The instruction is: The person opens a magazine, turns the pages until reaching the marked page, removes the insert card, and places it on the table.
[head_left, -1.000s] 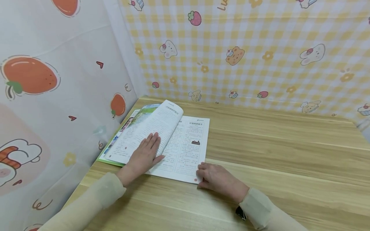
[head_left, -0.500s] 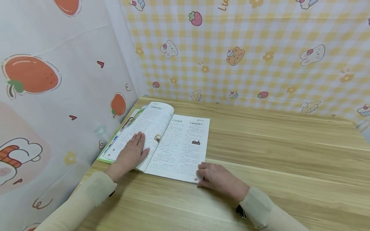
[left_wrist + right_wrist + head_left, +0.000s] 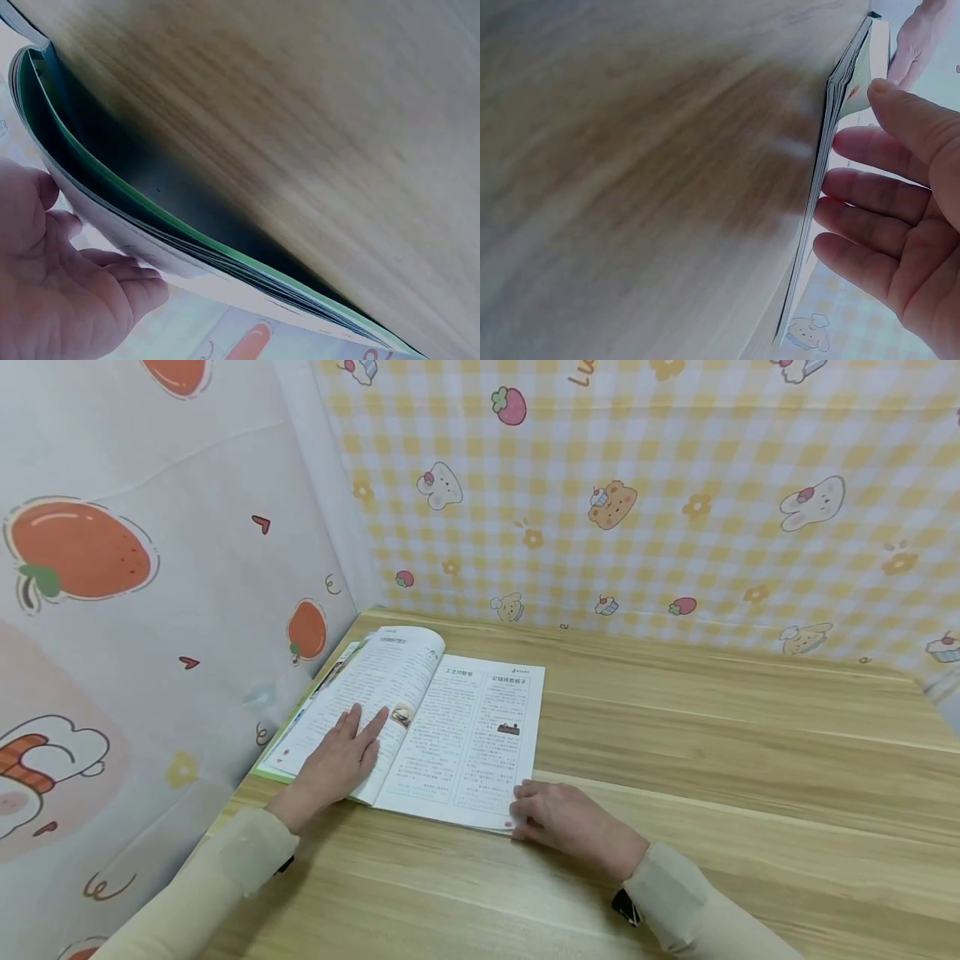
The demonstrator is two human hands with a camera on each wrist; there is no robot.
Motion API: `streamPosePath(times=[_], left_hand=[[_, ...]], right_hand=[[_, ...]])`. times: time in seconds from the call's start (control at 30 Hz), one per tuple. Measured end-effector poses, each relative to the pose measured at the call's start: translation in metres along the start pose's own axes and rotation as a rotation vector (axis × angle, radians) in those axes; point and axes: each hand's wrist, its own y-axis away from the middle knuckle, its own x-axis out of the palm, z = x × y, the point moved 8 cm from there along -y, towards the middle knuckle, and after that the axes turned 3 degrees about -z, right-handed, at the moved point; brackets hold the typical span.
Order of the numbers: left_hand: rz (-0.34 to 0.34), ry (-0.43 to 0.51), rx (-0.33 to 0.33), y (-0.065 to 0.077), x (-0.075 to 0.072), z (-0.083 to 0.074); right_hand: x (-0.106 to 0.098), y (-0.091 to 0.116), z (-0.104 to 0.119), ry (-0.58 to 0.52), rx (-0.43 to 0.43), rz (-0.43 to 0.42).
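An open magazine [image 3: 457, 739] with printed pages lies on the wooden table, and a green cover edge shows at its lower left. My left hand [image 3: 330, 768] rests on the left page, its index finger spread apart from the others near a small picture. From the left wrist camera, the fingers lie on the bowed pages [image 3: 202, 251]. At the lower right corner of the right page, the fingers of my right hand [image 3: 570, 827] touch the magazine's edge. The right wrist view shows them slightly bent, the thumb beside a lifted page corner [image 3: 855, 91].
The wooden table [image 3: 712, 760] stretches to the right of the magazine. A white curtain [image 3: 202, 610] with fruit prints hangs close along the left side. Behind the table hangs a yellow checked cloth [image 3: 652, 552].
My left hand has moved left across the magazine, and the raised pages have gone over with it and lie flatter. Its index finger has spread out. The right hand has stayed at the corner.
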Motion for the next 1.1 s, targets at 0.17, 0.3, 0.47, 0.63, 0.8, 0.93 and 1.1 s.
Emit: streamPosePath(times=[0.17, 0.3, 0.47, 0.63, 0.8, 0.93, 1.1], left_hand=[[-0.005, -0.054, 0.042, 0.002, -0.001, -0.002], [0.021, -0.072, 0.049, 0.002, 0.004, -0.001], [0.080, -0.067, 0.027, 0.001, 0.013, 0.002], [0.124, -0.091, -0.013, -0.001, 0.018, 0.002], [0.149, -0.108, -0.045, -0.002, 0.018, 0.001], [0.151, -0.109, -0.066, -0.001, 0.017, 0.001], [0.146, -0.098, -0.076, 0.000, 0.016, -0.001]], right_hand=[[0.000, 0.000, 0.000, 0.021, -0.008, -0.016], [-0.001, -0.001, 0.000, 0.038, -0.009, -0.028], [0.000, -0.002, 0.001, 0.053, 0.000, -0.030], [-0.001, -0.001, 0.002, 0.071, 0.002, -0.048], [-0.001, -0.001, 0.003, 0.100, 0.009, -0.061], [-0.003, 0.000, 0.004, 0.120, 0.015, -0.076], [-0.003, 0.000, 0.001, 0.060, 0.044, -0.082]])
